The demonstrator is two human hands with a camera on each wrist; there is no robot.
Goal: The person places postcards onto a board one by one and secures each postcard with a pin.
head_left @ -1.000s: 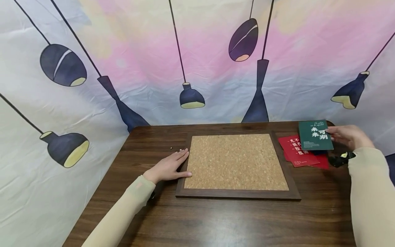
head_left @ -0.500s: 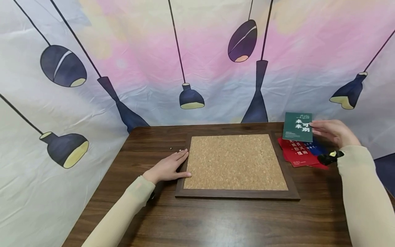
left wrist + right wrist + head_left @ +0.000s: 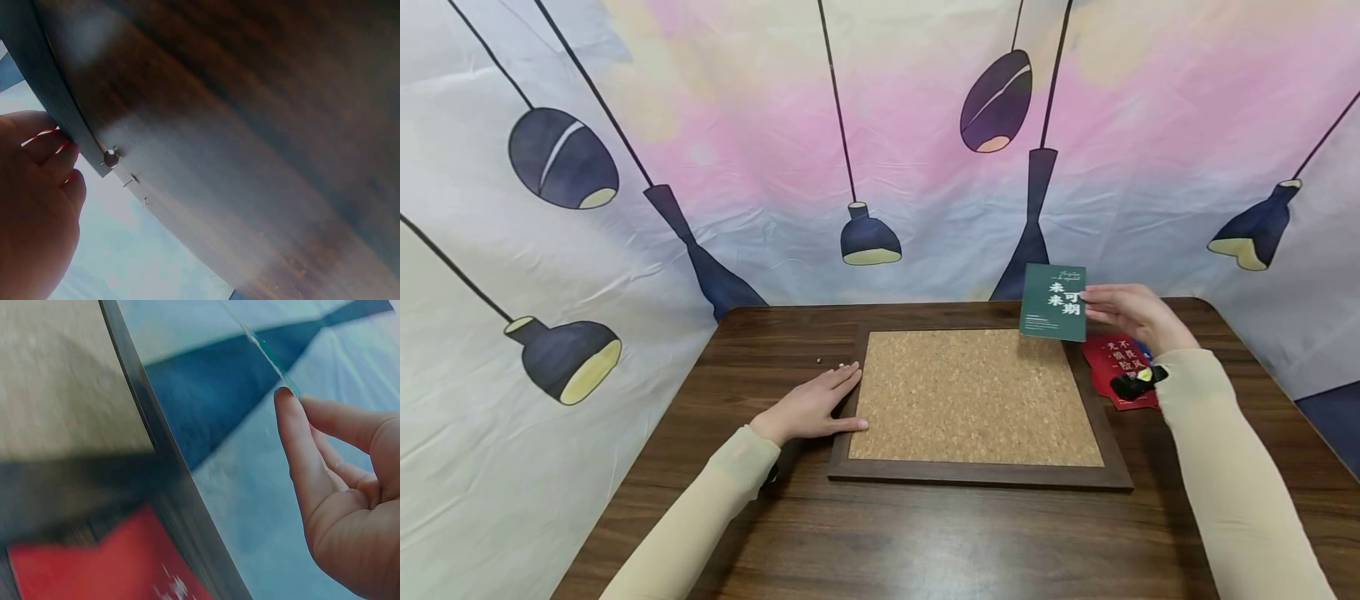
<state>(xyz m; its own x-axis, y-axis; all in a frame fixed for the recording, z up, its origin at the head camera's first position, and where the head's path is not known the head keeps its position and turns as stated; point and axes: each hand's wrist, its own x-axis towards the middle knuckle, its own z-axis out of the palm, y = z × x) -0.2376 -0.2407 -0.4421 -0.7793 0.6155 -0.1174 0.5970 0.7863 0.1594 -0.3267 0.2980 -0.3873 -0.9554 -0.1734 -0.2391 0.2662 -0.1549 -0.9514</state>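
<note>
A cork board [image 3: 973, 396] in a dark wooden frame [image 3: 977, 476] lies in the middle of the wooden table [image 3: 925, 542]. My right hand [image 3: 1096, 305] pinches a green card [image 3: 1053, 302] with white characters by its right edge. It holds the card upright above the board's far right corner. In the right wrist view the card's thin edge [image 3: 269, 353] shows at the fingertips [image 3: 289, 406]. My left hand [image 3: 812, 404] lies flat on the table, fingers against the frame's left edge [image 3: 62, 119]. A few small pins [image 3: 112, 157] lie just past its fingertips.
Red cards [image 3: 1118, 367] with a blue one under them lie on the table right of the board, behind my right wrist; a red card [image 3: 106, 562] also shows in the right wrist view. A printed fabric backdrop [image 3: 880, 150] stands close behind and to the left.
My right hand lifted the green card off the red pile and carried it left and up, to above the board's far right corner. The left hand stayed put.
</note>
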